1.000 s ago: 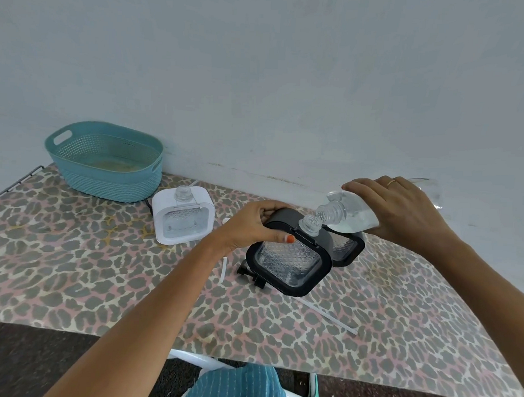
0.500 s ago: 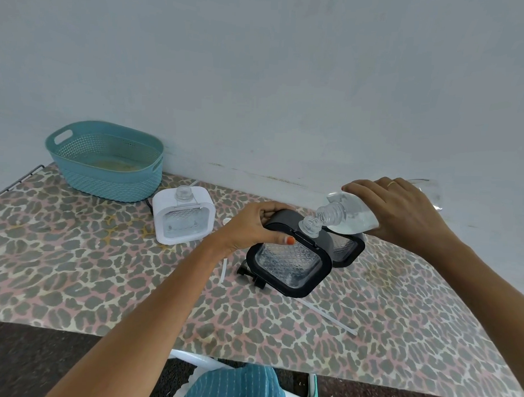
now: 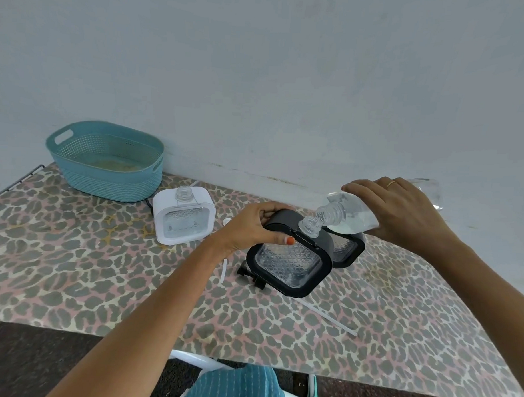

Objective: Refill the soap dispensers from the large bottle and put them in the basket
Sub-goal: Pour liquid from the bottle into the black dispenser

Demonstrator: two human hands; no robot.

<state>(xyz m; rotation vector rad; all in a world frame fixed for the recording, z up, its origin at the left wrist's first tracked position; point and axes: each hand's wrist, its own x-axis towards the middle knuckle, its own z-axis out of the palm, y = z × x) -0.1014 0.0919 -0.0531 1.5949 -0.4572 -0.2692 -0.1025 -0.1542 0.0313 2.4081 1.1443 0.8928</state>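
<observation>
My left grip (image 3: 254,224) is clenched round the top of the near black dispenser (image 3: 291,260), thumb on its front edge, holding it tilted. I cannot tell whether its lower edge rests on the tabletop (image 3: 74,266). My right grip (image 3: 403,212) is wrapped over the large bottle (image 3: 353,218), tipped so its mouth meets the dispenser's open neck. The hand covers most of the bottle, and only its clear base shows past my knuckles. I can make out no stream at the mouths. A second black dispenser (image 3: 345,251) sits behind, mostly hidden. The white dispenser (image 3: 184,219) stands uncapped beside the teal basket (image 3: 107,181) at the far left. A black pump head (image 3: 249,275) shows partly from behind the held dispenser, and a thin white tube (image 3: 331,318) lies just beside it.
</observation>
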